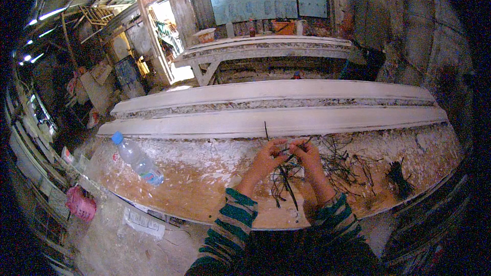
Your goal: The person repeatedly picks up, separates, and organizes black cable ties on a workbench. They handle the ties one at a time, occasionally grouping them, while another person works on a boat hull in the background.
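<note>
Both my hands are raised close together over the front half of the worktable [204, 207], fingers pinched. Thin black strips or wires pass through them; their exact kind is hard to make out. My left hand [269, 158] is closed on a black strip [266, 130] whose end sticks up beyond the fingers. My right hand [306, 156] pinches a dark strand that reaches out past its fingertips. Under and beside the hands lies a loose tangle of black strands [343, 168]. A tied black bundle [399, 179] rests farther right.
A clear plastic bottle with a blue cap [137, 159] lies on the table's left. Two long white moulding lengths [286, 121] run across behind my hands. Beyond stands another white-stained table [266, 46], with a person [365, 25] at its right. A pink bag [81, 203] is at lower left.
</note>
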Demonstrator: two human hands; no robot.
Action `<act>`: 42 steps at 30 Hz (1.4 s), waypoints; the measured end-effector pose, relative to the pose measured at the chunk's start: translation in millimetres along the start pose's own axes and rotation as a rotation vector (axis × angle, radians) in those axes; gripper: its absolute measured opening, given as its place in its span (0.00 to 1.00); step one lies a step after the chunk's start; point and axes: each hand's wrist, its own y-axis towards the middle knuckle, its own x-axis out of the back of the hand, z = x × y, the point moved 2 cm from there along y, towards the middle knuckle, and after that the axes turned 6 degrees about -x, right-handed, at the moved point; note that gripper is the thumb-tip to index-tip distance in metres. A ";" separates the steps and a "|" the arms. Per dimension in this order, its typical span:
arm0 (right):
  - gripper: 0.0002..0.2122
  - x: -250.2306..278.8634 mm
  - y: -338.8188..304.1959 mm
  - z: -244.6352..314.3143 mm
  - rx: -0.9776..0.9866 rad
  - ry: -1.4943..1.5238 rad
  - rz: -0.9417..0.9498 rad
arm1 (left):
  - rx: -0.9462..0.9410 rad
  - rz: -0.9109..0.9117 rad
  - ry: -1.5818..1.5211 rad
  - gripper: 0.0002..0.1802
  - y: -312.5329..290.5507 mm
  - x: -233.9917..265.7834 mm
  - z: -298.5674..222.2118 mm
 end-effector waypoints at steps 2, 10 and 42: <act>0.05 3.7 -2.2 0.4 -0.059 0.188 0.054 | 0.046 -0.056 -0.054 0.21 0.5 6.3 2.7; 0.08 -1.2 -7.2 8.1 -0.043 0.524 0.311 | 0.013 -0.433 -0.232 0.11 1.7 21.7 25.8; 0.04 8.8 7.7 -6.0 0.389 -0.358 -0.210 | 0.038 -0.254 0.001 0.09 0.3 19.7 18.9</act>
